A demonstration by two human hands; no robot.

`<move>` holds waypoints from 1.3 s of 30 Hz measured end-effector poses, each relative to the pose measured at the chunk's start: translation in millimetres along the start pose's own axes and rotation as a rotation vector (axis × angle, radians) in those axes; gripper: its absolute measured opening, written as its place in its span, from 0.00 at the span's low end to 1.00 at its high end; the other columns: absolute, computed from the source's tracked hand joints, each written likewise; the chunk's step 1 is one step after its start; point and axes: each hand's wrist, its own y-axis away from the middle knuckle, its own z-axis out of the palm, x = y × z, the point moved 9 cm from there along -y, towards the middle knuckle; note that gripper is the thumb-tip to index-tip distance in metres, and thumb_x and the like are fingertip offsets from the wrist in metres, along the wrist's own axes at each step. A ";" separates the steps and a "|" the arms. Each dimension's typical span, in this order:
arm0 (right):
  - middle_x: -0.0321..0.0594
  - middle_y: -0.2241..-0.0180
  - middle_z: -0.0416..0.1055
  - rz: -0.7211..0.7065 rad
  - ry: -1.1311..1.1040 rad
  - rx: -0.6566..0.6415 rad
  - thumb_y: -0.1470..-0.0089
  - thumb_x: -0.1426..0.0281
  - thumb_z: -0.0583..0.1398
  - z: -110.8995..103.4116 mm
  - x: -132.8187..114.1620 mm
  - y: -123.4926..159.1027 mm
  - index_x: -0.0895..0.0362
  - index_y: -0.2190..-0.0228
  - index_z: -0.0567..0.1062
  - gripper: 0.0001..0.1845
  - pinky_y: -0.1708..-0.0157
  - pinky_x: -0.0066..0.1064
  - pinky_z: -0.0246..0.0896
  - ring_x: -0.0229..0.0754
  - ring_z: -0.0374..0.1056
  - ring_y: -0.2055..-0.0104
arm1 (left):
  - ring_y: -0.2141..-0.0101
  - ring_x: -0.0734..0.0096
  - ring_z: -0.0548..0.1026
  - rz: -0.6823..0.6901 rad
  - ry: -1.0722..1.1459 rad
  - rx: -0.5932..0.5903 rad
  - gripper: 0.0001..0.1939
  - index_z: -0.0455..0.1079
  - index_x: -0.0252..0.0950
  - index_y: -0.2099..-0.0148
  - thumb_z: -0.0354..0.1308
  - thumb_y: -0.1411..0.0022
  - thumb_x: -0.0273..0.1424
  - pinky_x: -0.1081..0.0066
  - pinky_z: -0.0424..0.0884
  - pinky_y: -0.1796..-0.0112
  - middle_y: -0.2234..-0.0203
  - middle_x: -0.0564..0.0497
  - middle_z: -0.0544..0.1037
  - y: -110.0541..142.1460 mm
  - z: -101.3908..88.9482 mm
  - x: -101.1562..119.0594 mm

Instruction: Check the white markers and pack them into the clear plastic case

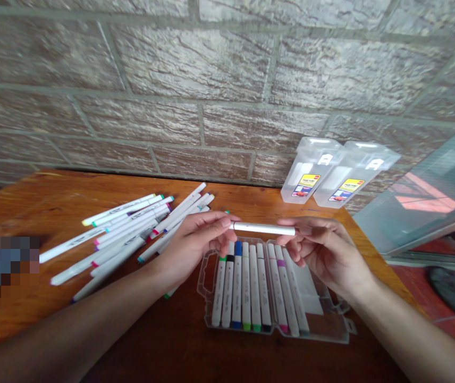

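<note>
- So, main item: a white marker (262, 229), slim round barrel, held level across the frame, running 9 to 3, with a silver-grey sheen along the top.
- Its ends are hard to read; no clear colour band shows on the barrel.
- Left hand (190, 247): closed to a pinch, thumb and fingertips (221, 223) gripping the marker's 9 o'clock end.
- Right hand (321, 250): half-curled, fingers (287, 226) touching the marker's 3 o'clock end. Can't tell if it's a real grip.
- Marker sits between the hands, above the 12 o'clock edge of an open clear plastic case (323, 332).
- Case holds a side-by-side row of white markers (245, 284) with coloured ends: green, black, blue, pink, purple.
- Loose pile of similar markers (132, 229) lies on the wooden table (32, 202), at 9 to 10 o'clock from the left hand, just beside it.
- Two closed clear cases (311, 170) (355, 175) with yellow-and-red labels stand at 1 o'clock from the held marker, against the stone-faced brick wall (195, 69).
- Glass pane (419, 213) at 3 o'clock, past the table edge.
- Pixelated patch (0, 271) at 9 o'clock hides that part of the table.
</note>
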 end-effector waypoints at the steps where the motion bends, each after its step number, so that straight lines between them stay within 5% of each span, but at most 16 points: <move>1: 0.46 0.72 0.84 -0.002 -0.001 -0.007 0.47 0.64 0.70 0.6 0.3 -0.1 0.57 0.61 0.88 0.13 0.81 0.25 0.66 0.36 0.70 0.80 | 0.76 0.76 0.73 0.002 -0.007 0.002 0.11 0.79 0.31 0.55 0.64 0.32 0.35 0.72 0.68 0.70 0.72 0.50 0.80 -0.3 -0.4 -0.1; 19: 0.41 0.73 0.82 0.023 0.049 0.176 0.50 0.63 0.75 -22.3 10.4 -5.9 0.58 0.66 0.87 0.12 0.82 0.21 0.64 0.32 0.69 0.80 | 0.77 0.76 0.75 0.068 -0.006 0.039 0.10 0.79 0.32 0.55 0.65 0.33 0.34 0.74 0.69 0.72 0.70 0.48 0.82 -3.3 -6.0 3.8; 39: 0.40 0.77 0.81 0.075 0.001 0.228 0.59 0.63 0.78 -28.0 13.2 -10.6 0.60 0.70 0.86 0.16 0.89 0.21 0.64 0.35 0.70 0.86 | 0.78 0.76 0.77 0.125 0.100 -0.070 0.12 0.82 0.36 0.50 0.68 0.35 0.32 0.75 0.72 0.73 0.66 0.44 0.86 -0.1 3.5 12.6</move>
